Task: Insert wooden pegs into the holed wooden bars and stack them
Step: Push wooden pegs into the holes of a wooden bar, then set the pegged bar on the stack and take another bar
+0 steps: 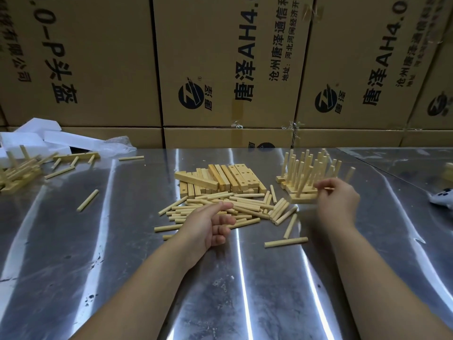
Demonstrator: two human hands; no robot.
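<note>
Several dozen loose wooden pegs (245, 207) lie heaped at centre, roughly a dozen holed wooden bars (220, 179) just above them, two clusters of pegged bars (304, 173) at right and far left, about four white foam blocks (36, 136) upper left, and four large cardboard boxes (220, 57) across the top.

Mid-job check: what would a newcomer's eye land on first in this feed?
Probably the heap of loose pegs at the centre of the table, the left hand hovering open over it, holed bars piled just behind. Next, the finished bars bristling with upright pegs at right, where the blurred right hand reaches the nearest one. Printed cardboard boxes wall off the back.
</note>
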